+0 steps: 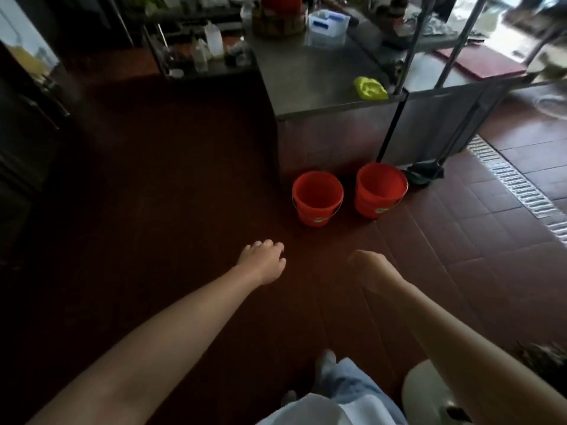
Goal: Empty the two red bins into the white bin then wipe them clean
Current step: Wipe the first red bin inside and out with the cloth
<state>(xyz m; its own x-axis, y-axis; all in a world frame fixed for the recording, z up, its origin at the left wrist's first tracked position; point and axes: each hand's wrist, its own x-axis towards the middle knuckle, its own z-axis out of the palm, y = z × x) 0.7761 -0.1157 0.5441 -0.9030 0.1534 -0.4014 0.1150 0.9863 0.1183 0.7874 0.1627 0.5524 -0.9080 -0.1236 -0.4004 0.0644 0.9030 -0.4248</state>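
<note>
Two upright items: left red bucket (317, 196), right red bucket (381, 188), on floor beyond both hands. Left hand (264, 262) loosely curled, empty; right hand (372, 268) unreadable, fingers hidden. White bin (429, 394) near right, well apart: carrying risks spills.

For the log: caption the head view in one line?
Left hand and right hand reach toward two upright red bins by a steel counter; white bin at lower right.

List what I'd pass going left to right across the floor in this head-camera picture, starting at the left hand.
The left hand → left red bucket → right red bucket → dark mop head → metal floor drain grate.
</note>
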